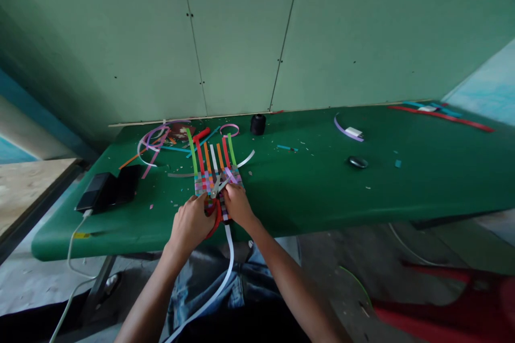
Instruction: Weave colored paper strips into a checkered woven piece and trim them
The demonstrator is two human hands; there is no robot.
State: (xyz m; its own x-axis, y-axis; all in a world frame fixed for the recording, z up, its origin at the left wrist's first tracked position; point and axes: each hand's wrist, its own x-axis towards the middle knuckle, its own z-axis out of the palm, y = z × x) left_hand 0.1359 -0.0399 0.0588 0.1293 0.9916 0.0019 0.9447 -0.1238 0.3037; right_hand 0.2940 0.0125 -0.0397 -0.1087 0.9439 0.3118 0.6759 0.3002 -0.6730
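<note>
A woven mat of coloured strips (203,184) lies at the table's front edge, its green, red, orange and white strip ends fanning away from me. My left hand (192,223) is closed around the red handles of a pair of scissors (218,208), whose blades lie over the weave, pointing up and right. On the mat's right side, my right hand (238,202) is closed with its fingertips at a lilac strip (230,174) beside the blade tips; the exact pinch is partly hidden. A long white strip (230,257) hangs from the mat's near end over my lap.
Loose strips (155,142) and a red-handled tool (202,135) lie at the back left. A black spool (258,124) stands near the wall. Two dark devices (96,191), one cabled, sit left. A computer mouse (357,162) rests right; a red chair (450,300) stands below.
</note>
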